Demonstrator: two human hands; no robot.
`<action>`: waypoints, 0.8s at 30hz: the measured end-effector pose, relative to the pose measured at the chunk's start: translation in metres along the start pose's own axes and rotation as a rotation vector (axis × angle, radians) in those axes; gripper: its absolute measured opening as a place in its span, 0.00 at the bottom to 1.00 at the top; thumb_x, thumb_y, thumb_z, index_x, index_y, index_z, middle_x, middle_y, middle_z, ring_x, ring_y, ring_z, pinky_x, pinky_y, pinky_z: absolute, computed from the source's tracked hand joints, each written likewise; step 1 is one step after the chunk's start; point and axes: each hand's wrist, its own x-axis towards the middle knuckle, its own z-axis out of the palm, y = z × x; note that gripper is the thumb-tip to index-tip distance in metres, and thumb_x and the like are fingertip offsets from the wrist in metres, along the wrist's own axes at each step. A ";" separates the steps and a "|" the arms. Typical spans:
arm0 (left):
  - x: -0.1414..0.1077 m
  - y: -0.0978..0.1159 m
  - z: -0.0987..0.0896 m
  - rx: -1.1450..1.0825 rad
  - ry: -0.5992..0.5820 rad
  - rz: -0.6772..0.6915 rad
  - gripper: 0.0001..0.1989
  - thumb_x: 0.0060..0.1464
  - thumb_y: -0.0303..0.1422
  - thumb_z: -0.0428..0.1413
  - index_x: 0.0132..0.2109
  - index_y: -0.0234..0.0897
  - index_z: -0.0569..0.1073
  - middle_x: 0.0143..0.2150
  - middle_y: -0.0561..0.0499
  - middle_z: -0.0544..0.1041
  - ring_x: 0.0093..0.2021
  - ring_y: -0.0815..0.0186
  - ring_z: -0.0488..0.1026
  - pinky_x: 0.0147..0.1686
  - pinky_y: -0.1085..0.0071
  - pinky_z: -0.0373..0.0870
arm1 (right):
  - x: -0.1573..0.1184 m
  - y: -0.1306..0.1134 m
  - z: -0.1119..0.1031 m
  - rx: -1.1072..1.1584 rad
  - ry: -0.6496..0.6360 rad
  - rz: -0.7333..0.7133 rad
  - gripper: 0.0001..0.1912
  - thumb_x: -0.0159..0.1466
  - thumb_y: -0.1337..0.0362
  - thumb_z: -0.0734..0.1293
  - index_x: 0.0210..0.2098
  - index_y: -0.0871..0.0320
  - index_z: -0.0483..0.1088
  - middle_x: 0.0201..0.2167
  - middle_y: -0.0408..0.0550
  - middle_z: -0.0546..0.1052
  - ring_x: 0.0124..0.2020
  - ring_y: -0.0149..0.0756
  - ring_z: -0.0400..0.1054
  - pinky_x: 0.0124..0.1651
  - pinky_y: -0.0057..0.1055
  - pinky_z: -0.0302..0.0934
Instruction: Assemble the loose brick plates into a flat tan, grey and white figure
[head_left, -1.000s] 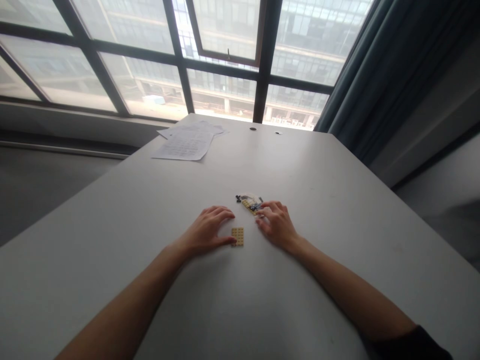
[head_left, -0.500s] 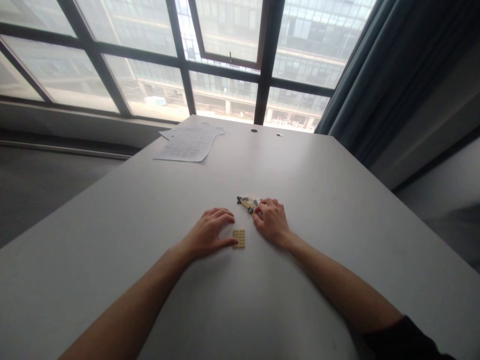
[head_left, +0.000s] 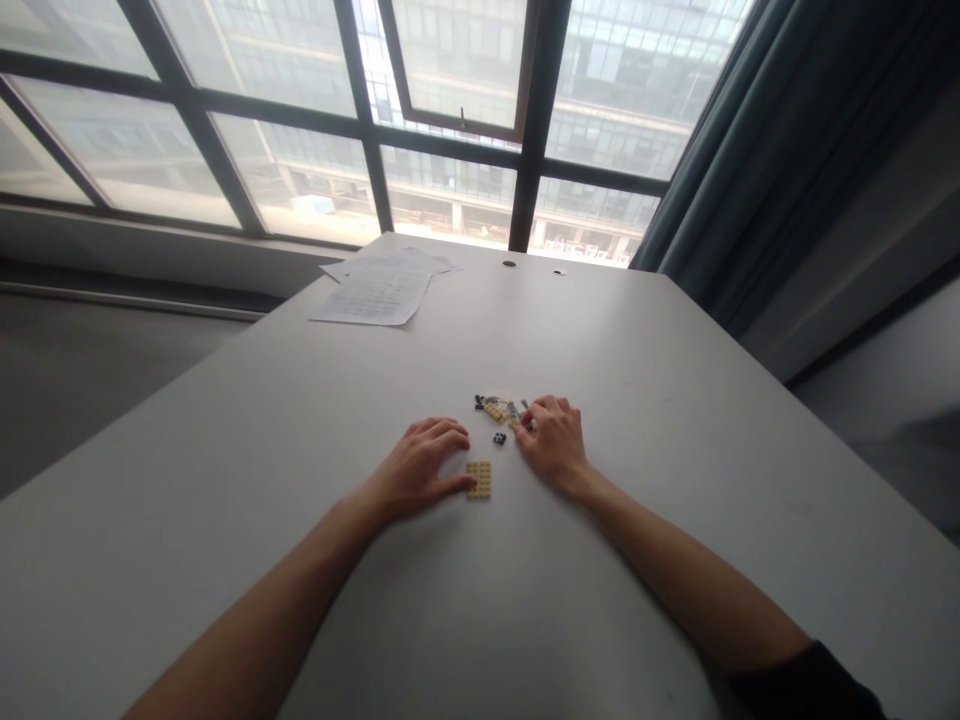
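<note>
A tan studded building plate (head_left: 482, 480) lies flat on the table in front of me. The thumb of my left hand (head_left: 431, 462) rests on its left edge, with the other fingers stretched out and apart above it. Beyond the plate is a small heap of toy building bricks (head_left: 495, 409) in tan, grey, black and pale tones. My right hand (head_left: 553, 445) is at the heap's right side, its fingers curled in among the pieces. What is between those fingertips is too small to make out. One small black brick (head_left: 499, 438) lies apart, between heap and plate.
The white table (head_left: 600, 360) reaches to a large framed window (head_left: 450, 190). Printed sheets of paper (head_left: 375, 295) overlap at its far left. Two small round fittings, one a dark hole (head_left: 509, 264), are near the far edge. A blue curtain (head_left: 720, 190) hangs at the right.
The small black brick has come away from the heap toward the plate. My right hand has shifted slightly right, off that brick. My left hand stays at the plate.
</note>
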 end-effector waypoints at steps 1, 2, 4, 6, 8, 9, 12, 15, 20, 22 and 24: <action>0.000 0.000 0.000 0.000 0.002 0.000 0.19 0.51 0.48 0.57 0.43 0.40 0.72 0.50 0.45 0.74 0.55 0.55 0.65 0.56 0.57 0.59 | 0.002 0.000 0.000 0.001 0.002 0.001 0.05 0.59 0.61 0.67 0.33 0.56 0.72 0.41 0.51 0.72 0.46 0.45 0.61 0.50 0.42 0.53; 0.000 0.001 0.000 -0.001 0.007 0.001 0.19 0.51 0.48 0.57 0.43 0.40 0.72 0.50 0.45 0.74 0.55 0.55 0.66 0.56 0.57 0.59 | 0.004 -0.001 -0.001 0.007 0.000 -0.005 0.05 0.59 0.61 0.67 0.34 0.56 0.72 0.41 0.51 0.72 0.46 0.45 0.61 0.50 0.42 0.53; 0.000 0.001 -0.001 -0.006 0.011 0.002 0.19 0.51 0.48 0.57 0.43 0.40 0.72 0.50 0.45 0.74 0.55 0.56 0.66 0.56 0.57 0.59 | 0.008 -0.005 0.000 0.025 -0.015 -0.032 0.06 0.60 0.63 0.67 0.36 0.56 0.72 0.43 0.51 0.71 0.47 0.44 0.60 0.50 0.41 0.53; 0.000 0.001 -0.001 -0.008 0.015 0.001 0.18 0.52 0.48 0.57 0.43 0.40 0.72 0.50 0.45 0.74 0.55 0.56 0.66 0.56 0.57 0.59 | 0.012 -0.009 0.002 0.029 -0.033 -0.056 0.07 0.59 0.64 0.67 0.38 0.56 0.73 0.45 0.51 0.71 0.48 0.44 0.60 0.51 0.41 0.53; -0.001 0.001 -0.001 -0.010 0.019 -0.003 0.18 0.52 0.48 0.56 0.43 0.40 0.72 0.51 0.45 0.73 0.55 0.56 0.66 0.56 0.57 0.59 | 0.015 -0.013 0.005 0.006 -0.041 -0.058 0.07 0.59 0.62 0.67 0.37 0.56 0.74 0.45 0.51 0.71 0.48 0.44 0.60 0.50 0.41 0.54; -0.001 0.001 -0.001 -0.011 0.020 -0.005 0.17 0.52 0.47 0.56 0.43 0.40 0.72 0.51 0.45 0.73 0.55 0.56 0.66 0.56 0.57 0.59 | 0.016 -0.014 0.007 -0.012 -0.038 -0.051 0.07 0.59 0.61 0.68 0.36 0.56 0.74 0.44 0.52 0.71 0.47 0.45 0.60 0.50 0.41 0.54; -0.001 0.001 0.000 -0.012 0.016 -0.008 0.17 0.53 0.47 0.56 0.43 0.41 0.72 0.52 0.46 0.73 0.56 0.56 0.65 0.56 0.57 0.59 | 0.019 -0.018 0.009 -0.051 -0.031 -0.029 0.07 0.58 0.59 0.68 0.31 0.56 0.74 0.41 0.52 0.72 0.46 0.46 0.61 0.48 0.42 0.55; -0.001 0.001 0.000 -0.008 0.013 -0.005 0.16 0.53 0.47 0.56 0.42 0.40 0.71 0.51 0.45 0.73 0.56 0.56 0.65 0.56 0.57 0.59 | 0.023 -0.019 0.009 -0.049 -0.062 0.031 0.06 0.57 0.60 0.69 0.30 0.56 0.75 0.40 0.52 0.73 0.45 0.46 0.62 0.47 0.42 0.56; -0.001 0.002 -0.001 -0.007 0.016 0.000 0.16 0.53 0.47 0.55 0.42 0.40 0.72 0.51 0.46 0.74 0.55 0.56 0.66 0.56 0.57 0.59 | 0.029 -0.018 0.008 -0.008 -0.131 0.073 0.05 0.54 0.64 0.69 0.30 0.55 0.76 0.41 0.51 0.74 0.45 0.46 0.63 0.46 0.42 0.56; -0.001 0.002 -0.001 -0.004 0.030 -0.003 0.16 0.53 0.47 0.56 0.42 0.40 0.72 0.50 0.46 0.74 0.55 0.56 0.66 0.56 0.57 0.59 | 0.027 -0.016 0.007 0.027 -0.108 0.029 0.05 0.53 0.65 0.69 0.30 0.55 0.76 0.42 0.49 0.74 0.45 0.45 0.63 0.48 0.42 0.56; -0.001 0.003 0.000 0.001 0.070 -0.008 0.15 0.52 0.46 0.57 0.42 0.40 0.71 0.49 0.46 0.75 0.54 0.56 0.67 0.55 0.57 0.60 | 0.022 -0.016 0.004 0.075 -0.044 -0.048 0.06 0.53 0.65 0.70 0.32 0.55 0.76 0.44 0.49 0.73 0.46 0.44 0.63 0.50 0.42 0.55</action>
